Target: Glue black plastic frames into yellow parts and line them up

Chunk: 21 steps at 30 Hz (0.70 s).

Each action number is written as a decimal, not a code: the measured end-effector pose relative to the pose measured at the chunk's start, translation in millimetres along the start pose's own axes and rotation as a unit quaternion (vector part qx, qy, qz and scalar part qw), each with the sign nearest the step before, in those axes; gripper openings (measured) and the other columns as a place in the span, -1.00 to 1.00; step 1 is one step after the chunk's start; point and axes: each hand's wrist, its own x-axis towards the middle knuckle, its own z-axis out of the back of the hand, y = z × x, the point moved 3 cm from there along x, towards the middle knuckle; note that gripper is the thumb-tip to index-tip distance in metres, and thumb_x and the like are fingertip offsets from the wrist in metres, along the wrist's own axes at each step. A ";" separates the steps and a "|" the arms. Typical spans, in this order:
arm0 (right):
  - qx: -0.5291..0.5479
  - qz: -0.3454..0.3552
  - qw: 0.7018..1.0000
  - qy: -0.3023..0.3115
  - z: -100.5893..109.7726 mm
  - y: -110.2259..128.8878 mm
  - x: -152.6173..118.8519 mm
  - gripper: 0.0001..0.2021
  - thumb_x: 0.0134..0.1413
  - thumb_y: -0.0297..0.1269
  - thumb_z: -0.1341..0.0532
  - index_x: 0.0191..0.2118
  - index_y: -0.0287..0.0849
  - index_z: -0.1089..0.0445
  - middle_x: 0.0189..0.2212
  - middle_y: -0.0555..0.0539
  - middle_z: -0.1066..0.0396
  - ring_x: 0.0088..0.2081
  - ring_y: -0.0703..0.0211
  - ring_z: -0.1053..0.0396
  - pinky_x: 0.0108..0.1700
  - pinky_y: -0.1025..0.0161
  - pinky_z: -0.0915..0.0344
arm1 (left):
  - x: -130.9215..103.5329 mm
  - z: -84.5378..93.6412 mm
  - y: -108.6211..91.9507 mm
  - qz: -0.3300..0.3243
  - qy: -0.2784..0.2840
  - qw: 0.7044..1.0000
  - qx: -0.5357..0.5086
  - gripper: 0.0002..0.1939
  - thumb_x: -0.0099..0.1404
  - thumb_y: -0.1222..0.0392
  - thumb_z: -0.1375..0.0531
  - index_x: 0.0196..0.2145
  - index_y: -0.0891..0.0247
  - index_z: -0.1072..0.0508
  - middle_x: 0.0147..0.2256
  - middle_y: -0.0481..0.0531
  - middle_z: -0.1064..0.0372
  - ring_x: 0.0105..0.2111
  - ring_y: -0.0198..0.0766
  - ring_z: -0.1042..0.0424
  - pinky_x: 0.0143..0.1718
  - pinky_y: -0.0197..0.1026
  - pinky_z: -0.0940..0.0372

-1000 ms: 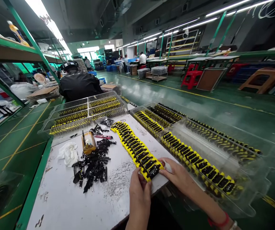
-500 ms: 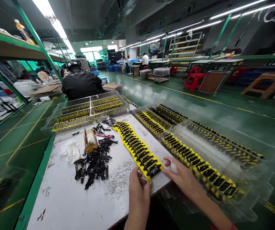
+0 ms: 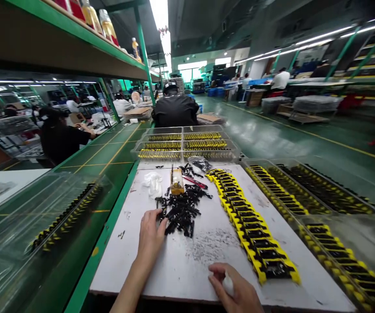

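Note:
My left hand (image 3: 151, 232) is at the left edge of a pile of loose black plastic parts (image 3: 182, 213), thumb and fingers apart at its edge. Near the table's front edge, my right hand (image 3: 238, 291) is curled with a small white object (image 3: 228, 284) in it; its kind is unclear. To its right runs a long row of yellow parts with black pieces (image 3: 251, 226) set across them, and neither hand touches it. Behind the pile stand a small amber box (image 3: 177, 184) with slim tools in it and a red cutter-like tool (image 3: 195, 181).
Clear plastic trays with yellow-black parts stand at the back (image 3: 182, 154), at the right (image 3: 300, 217) and at the left (image 3: 53, 187). A crumpled white cloth (image 3: 153, 184) and a plastic bag (image 3: 199, 163) lie on the white tabletop (image 3: 125, 265). A person (image 3: 176, 108) sits ahead.
Both hands have left the near end of the yellow row. My left hand has moved to the black pile; my right hand has drawn back, with the white object. The view has turned left.

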 end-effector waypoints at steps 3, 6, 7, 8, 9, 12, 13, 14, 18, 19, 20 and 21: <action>0.013 0.030 0.999 0.014 -15.3 5.0 9.1 -0.84 0.15 -0.18 -0.13 -0.26 -0.08 -0.42 -0.40 -0.02 -0.52 -0.36 0.17 -0.50 -0.30 0.36 -0.43 | 11.5 -1.0 17.9 -0.006 0.002 1.000 0.019 -0.68 0.26 0.19 -0.10 -0.03 0.23 -0.36 -0.09 0.16 -0.26 -0.06 0.01 -0.28 0.01 0.14 -0.20; 0.006 0.012 1.000 0.021 -18.1 0.5 11.7 -0.82 0.14 -0.14 -0.12 -0.28 -0.08 -0.41 -0.42 -0.03 -0.53 -0.38 0.16 -0.51 -0.32 0.35 -0.43 | 19.0 -13.5 19.2 -0.011 0.011 1.000 0.005 -0.67 0.23 0.20 -0.13 -0.03 0.24 -0.38 -0.06 0.17 -0.24 -0.05 -0.01 -0.29 0.02 0.09 -0.21; 0.002 -0.001 1.000 0.025 -17.6 -1.7 11.3 -0.81 0.14 -0.13 -0.11 -0.28 -0.07 -0.41 -0.42 -0.03 -0.53 -0.38 0.15 -0.51 -0.33 0.35 -0.43 | 21.0 -17.0 17.9 -0.010 0.012 1.000 -0.004 -0.69 0.24 0.20 -0.12 -0.05 0.24 -0.39 -0.08 0.16 -0.26 -0.06 -0.03 -0.31 0.01 0.07 -0.23; 0.000 -0.013 0.999 0.032 -16.7 -3.5 10.6 -0.79 0.14 -0.11 -0.11 -0.28 -0.07 -0.41 -0.43 -0.03 -0.53 -0.38 0.15 -0.51 -0.33 0.35 -0.43 | 22.8 -19.2 16.4 -0.007 0.011 1.000 -0.014 -0.72 0.26 0.19 -0.09 -0.07 0.24 -0.40 -0.10 0.15 -0.27 -0.08 -0.05 -0.33 0.00 0.04 -0.24; -0.001 -0.025 0.999 0.037 -15.4 -4.6 10.0 -0.78 0.14 -0.09 -0.11 -0.29 -0.07 -0.42 -0.43 -0.03 -0.53 -0.38 0.14 -0.51 -0.33 0.35 -0.43 | 24.3 -19.6 15.4 -0.002 0.008 1.000 -0.024 -0.73 0.27 0.18 -0.07 -0.09 0.24 -0.40 -0.13 0.14 -0.28 -0.10 -0.07 -0.34 -0.01 0.03 -0.24; 0.005 -0.059 0.997 0.053 -11.8 -3.4 11.6 -0.76 0.13 -0.08 -0.10 -0.29 -0.09 -0.42 -0.43 -0.04 -0.53 -0.37 0.13 -0.50 -0.31 0.34 -0.42 | 24.9 -8.9 17.1 0.026 -0.010 0.998 -0.049 -0.73 0.29 0.13 -0.03 -0.13 0.25 -0.39 -0.16 0.14 -0.31 -0.12 -0.07 -0.35 -0.01 0.00 -0.23; 0.007 -0.074 0.996 0.059 -11.1 -1.8 14.0 -0.76 0.12 -0.08 -0.10 -0.29 -0.09 -0.42 -0.43 -0.04 -0.52 -0.37 0.13 -0.50 -0.31 0.34 -0.41 | 23.3 -1.9 19.5 0.039 -0.018 0.998 -0.054 -0.73 0.29 0.11 -0.03 -0.14 0.25 -0.39 -0.15 0.14 -0.32 -0.12 -0.07 -0.35 -0.02 0.00 -0.24; 0.009 -0.087 0.994 0.066 -11.0 0.2 17.5 -0.76 0.12 -0.08 -0.10 -0.29 -0.10 -0.42 -0.43 -0.04 -0.52 -0.36 0.13 -0.49 -0.31 0.33 -0.41 | 20.7 6.3 22.5 0.052 -0.026 0.997 -0.054 -0.72 0.29 0.08 -0.02 -0.15 0.25 -0.39 -0.16 0.14 -0.33 -0.14 -0.08 -0.36 -0.05 -0.01 -0.25; 0.011 -0.072 0.992 0.101 -18.7 14.5 41.1 -0.80 0.16 -0.18 -0.07 -0.27 -0.11 -0.39 -0.34 -0.06 -0.50 -0.26 0.11 -0.46 -0.20 0.28 -0.37 | -1.1 37.4 39.4 0.165 -0.042 0.979 -0.113 -0.71 0.27 -0.03 -0.03 -0.27 0.23 -0.38 -0.36 0.02 -0.39 -0.33 -0.15 -0.39 -0.25 -0.12 -0.30; 0.005 -0.051 0.993 0.107 -22.5 19.7 48.6 -0.82 0.17 -0.22 -0.06 -0.26 -0.12 -0.39 -0.31 -0.07 -0.49 -0.23 0.11 -0.45 -0.17 0.26 -0.35 | -8.9 42.6 43.5 0.202 -0.048 0.965 -0.160 -0.69 0.24 -0.06 -0.06 -0.31 0.23 -0.38 -0.41 -0.01 -0.39 -0.36 -0.17 -0.39 -0.28 -0.16 -0.30; -0.006 -0.029 0.993 0.113 -26.9 25.5 56.4 -0.83 0.18 -0.26 -0.06 -0.25 -0.11 -0.38 -0.28 -0.07 -0.48 -0.21 0.11 -0.43 -0.15 0.25 -0.34 | -17.1 46.3 47.0 0.234 -0.055 0.947 -0.211 -0.67 0.20 -0.10 -0.09 -0.33 0.24 -0.39 -0.42 -0.01 -0.39 -0.37 -0.18 -0.40 -0.31 -0.18 -0.31; -0.022 -0.008 0.993 0.119 -31.6 31.9 64.2 -0.83 0.17 -0.31 -0.05 -0.22 -0.11 -0.38 -0.25 -0.07 -0.46 -0.20 0.12 -0.42 -0.14 0.25 -0.33 | -25.6 48.9 50.0 0.264 -0.064 0.927 -0.257 -0.64 0.15 -0.13 -0.13 -0.34 0.25 -0.39 -0.42 -0.01 -0.41 -0.38 -0.18 -0.41 -0.33 -0.20 -0.32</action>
